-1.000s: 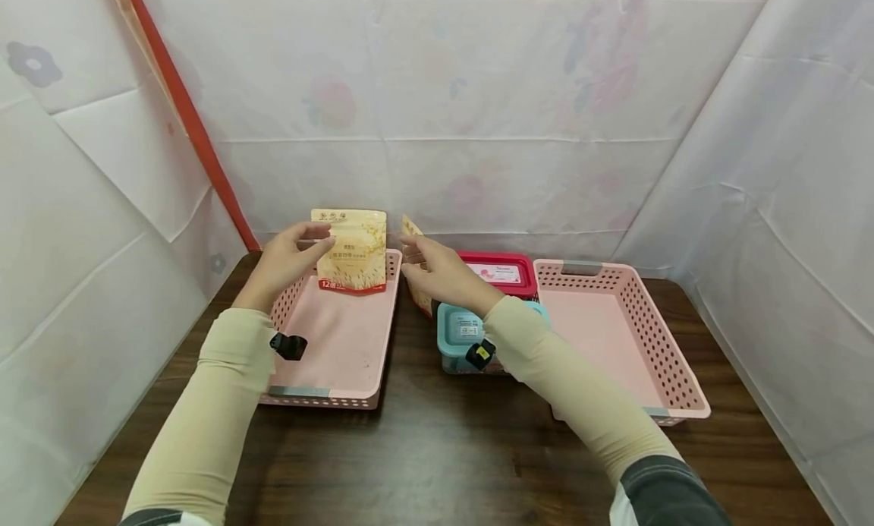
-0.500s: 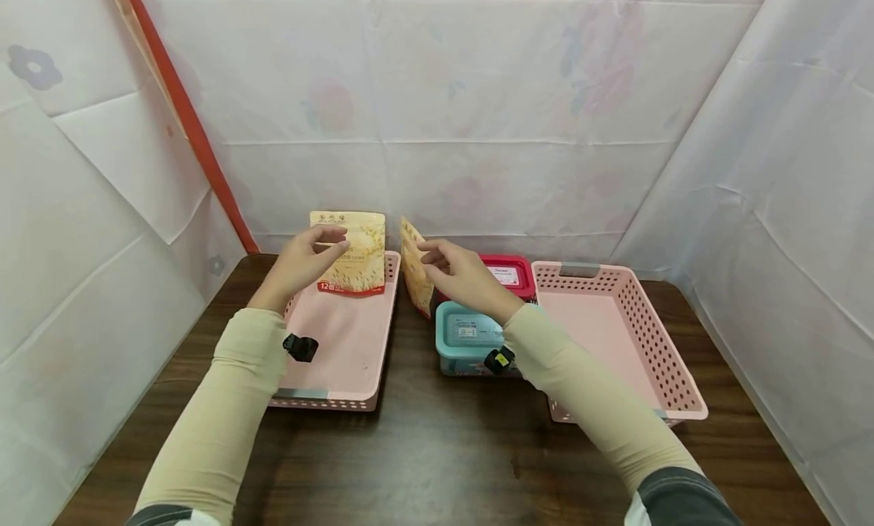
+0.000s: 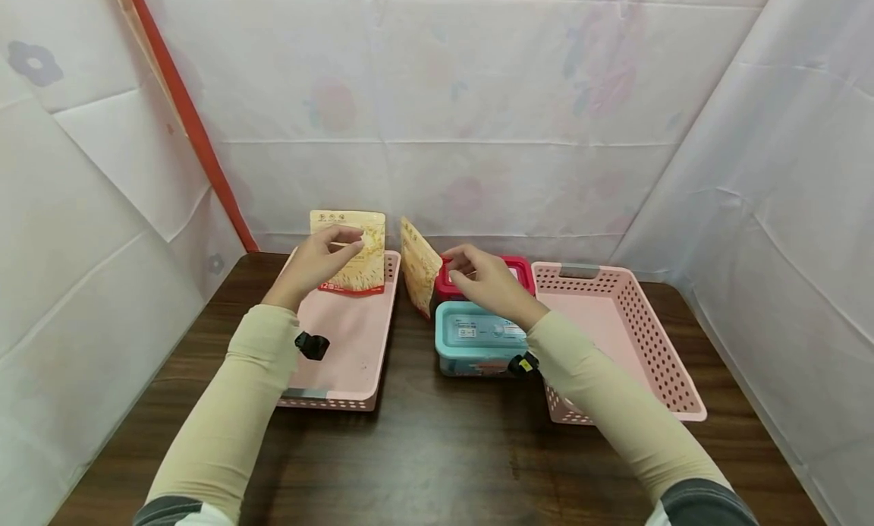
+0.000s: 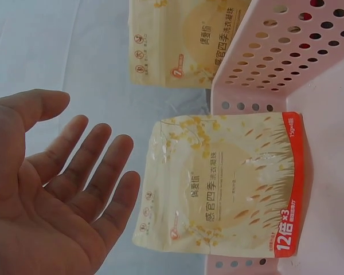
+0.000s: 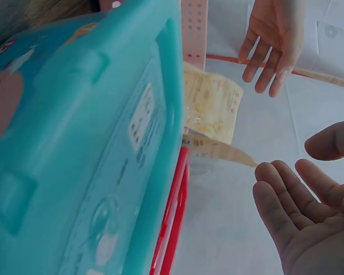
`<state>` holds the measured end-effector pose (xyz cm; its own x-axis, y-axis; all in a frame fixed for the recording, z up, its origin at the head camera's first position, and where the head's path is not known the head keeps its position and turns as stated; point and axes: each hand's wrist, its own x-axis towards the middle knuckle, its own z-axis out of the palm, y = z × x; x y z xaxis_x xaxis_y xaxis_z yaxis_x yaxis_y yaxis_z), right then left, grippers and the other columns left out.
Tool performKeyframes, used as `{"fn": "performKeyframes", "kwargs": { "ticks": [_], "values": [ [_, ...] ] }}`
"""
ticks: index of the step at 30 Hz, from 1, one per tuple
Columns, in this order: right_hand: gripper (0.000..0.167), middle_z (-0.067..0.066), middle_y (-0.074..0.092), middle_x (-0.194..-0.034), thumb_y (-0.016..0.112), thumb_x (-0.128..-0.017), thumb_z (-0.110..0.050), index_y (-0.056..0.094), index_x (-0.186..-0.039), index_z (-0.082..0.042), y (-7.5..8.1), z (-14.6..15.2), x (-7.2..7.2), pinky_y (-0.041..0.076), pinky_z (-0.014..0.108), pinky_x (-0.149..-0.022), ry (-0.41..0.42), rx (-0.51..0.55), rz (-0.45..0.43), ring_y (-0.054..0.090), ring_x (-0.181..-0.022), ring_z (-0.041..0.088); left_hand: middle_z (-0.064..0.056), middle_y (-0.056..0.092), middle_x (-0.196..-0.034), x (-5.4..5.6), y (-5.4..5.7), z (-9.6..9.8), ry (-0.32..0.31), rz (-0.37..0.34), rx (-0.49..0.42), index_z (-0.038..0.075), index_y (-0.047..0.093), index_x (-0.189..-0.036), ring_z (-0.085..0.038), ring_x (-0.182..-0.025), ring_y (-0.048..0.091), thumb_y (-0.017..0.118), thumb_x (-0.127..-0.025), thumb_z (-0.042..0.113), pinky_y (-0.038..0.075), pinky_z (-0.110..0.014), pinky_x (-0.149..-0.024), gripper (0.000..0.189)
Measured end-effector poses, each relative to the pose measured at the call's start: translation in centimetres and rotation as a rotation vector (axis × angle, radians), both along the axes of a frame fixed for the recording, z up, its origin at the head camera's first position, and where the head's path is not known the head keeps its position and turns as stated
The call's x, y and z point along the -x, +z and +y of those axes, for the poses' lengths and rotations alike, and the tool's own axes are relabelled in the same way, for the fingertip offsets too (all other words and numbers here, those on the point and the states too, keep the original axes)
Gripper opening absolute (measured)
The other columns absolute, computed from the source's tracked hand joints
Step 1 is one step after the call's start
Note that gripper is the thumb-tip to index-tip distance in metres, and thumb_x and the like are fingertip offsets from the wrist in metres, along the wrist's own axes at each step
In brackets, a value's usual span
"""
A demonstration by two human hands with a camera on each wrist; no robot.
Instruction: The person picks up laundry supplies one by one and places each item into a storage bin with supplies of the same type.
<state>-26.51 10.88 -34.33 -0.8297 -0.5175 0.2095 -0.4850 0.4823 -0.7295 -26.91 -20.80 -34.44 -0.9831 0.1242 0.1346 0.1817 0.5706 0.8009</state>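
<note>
A yellow pouch (image 3: pixel 369 259) with a red bottom band stands upright at the back of the left pink basket (image 3: pixel 348 359). My left hand (image 3: pixel 317 260) hovers before it, fingers loosely bent and holding nothing; the left wrist view shows a gap between the fingers and the pouch (image 4: pixel 229 189). A second yellow pouch (image 3: pixel 416 264) stands edge-on just outside that basket. My right hand (image 3: pixel 488 279) is to its right, palm facing it and holding nothing. In the right wrist view its fingertips (image 5: pixel 266 172) lie close to that pouch's edge (image 5: pixel 218 150); contact cannot be made out.
Below my right hand sits a lidded turquoise box (image 3: pixel 478 332), with a red-lidded box (image 3: pixel 524 272) behind it. Another pink basket (image 3: pixel 658 344) stands on the right. All rest on a dark wooden table (image 3: pixel 423 465) before white curtains (image 3: pixel 512 93).
Both hands have moved to the right. My left hand now covers more of the pouch in the basket, while my right hand has drawn off the second pouch, uncovering its face and the turquoise lid.
</note>
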Motion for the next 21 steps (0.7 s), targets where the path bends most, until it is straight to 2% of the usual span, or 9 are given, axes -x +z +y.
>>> {"fn": "performKeyframes", "kwargs": {
  "ticks": [7,11,16,21],
  "values": [
    [0.035,0.011,0.065,-0.115,0.057,-0.101,-0.015,0.056,-0.135,-0.004,-0.4,0.5,0.1,0.053,0.04,-0.089,-0.002,-0.013,-0.007,0.061,-0.102,0.019,-0.012,0.055,-0.14,0.5,-0.2,0.4,-0.022,-0.029,-0.008,0.01,0.057,-0.139,-0.033,-0.125,0.054,0.058,-0.101,0.047,0.047,-0.053,-0.098,0.054],
    [0.036,0.004,0.064,-0.111,0.059,-0.102,-0.019,0.056,-0.135,-0.004,-0.6,0.5,0.3,0.054,0.039,-0.087,-0.014,-0.037,-0.025,0.061,-0.101,0.018,-0.014,0.056,-0.139,1.3,-0.4,0.8,-0.022,-0.028,-0.003,0.007,0.056,-0.14,-0.035,-0.124,0.054,0.057,-0.102,0.042,0.046,-0.053,-0.1,0.051],
    [0.036,0.003,0.065,-0.109,0.062,-0.101,-0.022,0.058,-0.133,-0.006,-1.0,0.4,0.7,0.054,0.038,-0.085,-0.031,-0.043,-0.069,0.062,-0.1,0.018,-0.015,0.058,-0.136,2.5,-0.7,1.6,-0.024,-0.012,0.0,0.006,0.057,-0.139,-0.035,-0.124,0.053,0.056,-0.104,0.036,0.045,-0.052,-0.099,0.046],
    [0.036,0.003,0.066,-0.108,0.064,-0.1,-0.022,0.059,-0.131,-0.006,-1.5,0.1,1.1,0.055,0.037,-0.083,-0.029,-0.045,-0.092,0.063,-0.098,0.017,-0.013,0.057,-0.136,3.2,-0.7,2.3,-0.006,-0.049,-0.028,0.01,0.057,-0.14,-0.032,-0.125,0.051,0.055,-0.104,0.037,0.045,-0.052,-0.099,0.045]
  ]
}}
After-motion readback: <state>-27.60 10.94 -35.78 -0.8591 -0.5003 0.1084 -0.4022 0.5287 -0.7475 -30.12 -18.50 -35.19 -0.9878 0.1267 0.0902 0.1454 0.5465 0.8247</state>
